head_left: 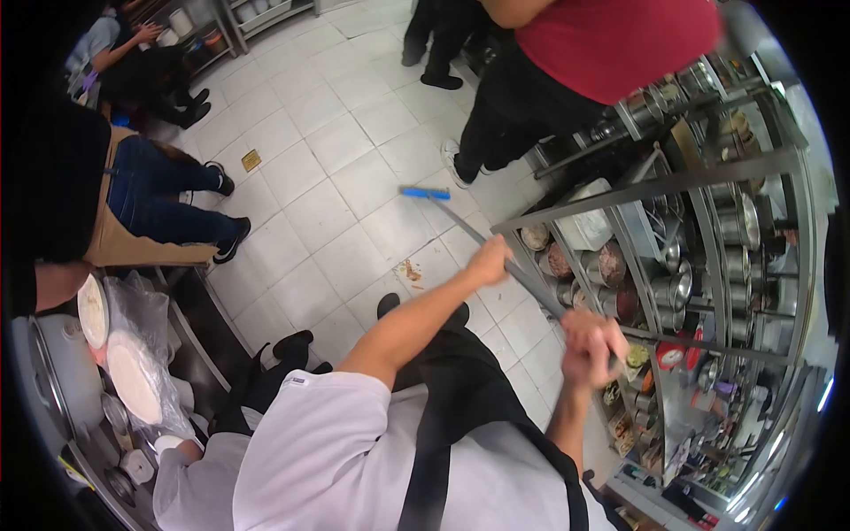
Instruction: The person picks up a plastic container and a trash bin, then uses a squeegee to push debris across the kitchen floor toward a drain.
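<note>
I hold a broom with a long grey handle [536,288] in both hands. Its blue head [425,192] rests on the pale tiled floor ahead of me, close to the white shoe of a person in red. My left hand [490,262] is closed around the middle of the handle. Further up, near the handle's top end, my right hand [595,347] is wrapped around it. Brownish food scraps [410,271] lie on the tiles between my feet and the broom head.
A person in a red shirt [611,44] stands at the front right, beside metal racks [660,186] of pots. On the left stand a person in jeans [168,190] and a counter with pale oval plates [135,376]. A grey sleeve [199,478] is close by my left. A yellowish floor drain [251,160] lies ahead.
</note>
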`<action>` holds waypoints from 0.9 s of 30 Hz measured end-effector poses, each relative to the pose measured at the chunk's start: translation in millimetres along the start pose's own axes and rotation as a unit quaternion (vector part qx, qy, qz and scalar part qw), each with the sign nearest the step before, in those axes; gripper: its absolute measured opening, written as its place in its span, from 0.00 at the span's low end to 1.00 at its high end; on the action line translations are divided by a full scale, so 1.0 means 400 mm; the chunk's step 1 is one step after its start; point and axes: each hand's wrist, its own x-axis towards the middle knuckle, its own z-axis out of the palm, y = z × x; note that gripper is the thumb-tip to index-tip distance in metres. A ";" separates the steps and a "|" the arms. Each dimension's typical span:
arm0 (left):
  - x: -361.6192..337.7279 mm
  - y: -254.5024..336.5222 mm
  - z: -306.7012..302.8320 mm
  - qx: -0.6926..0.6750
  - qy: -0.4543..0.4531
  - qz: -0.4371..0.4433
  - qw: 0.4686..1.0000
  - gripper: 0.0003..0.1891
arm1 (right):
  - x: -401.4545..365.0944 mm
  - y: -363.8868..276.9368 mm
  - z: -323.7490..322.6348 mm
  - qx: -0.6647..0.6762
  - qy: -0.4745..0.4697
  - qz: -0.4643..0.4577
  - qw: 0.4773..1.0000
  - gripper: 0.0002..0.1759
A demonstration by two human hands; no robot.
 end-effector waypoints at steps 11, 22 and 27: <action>-0.158 0.097 0.136 0.030 -0.271 -0.026 0.962 0.13 | -0.136 -0.073 -0.148 -0.003 -0.052 0.115 0.992 0.17; -0.107 0.275 0.326 0.017 -0.233 0.013 0.972 0.16 | -0.073 -0.157 -0.496 0.028 -0.134 0.091 0.986 0.17; -0.096 0.300 0.294 -0.048 -0.093 0.002 0.994 0.18 | -0.045 -0.140 -0.567 0.034 -0.216 0.005 0.976 0.17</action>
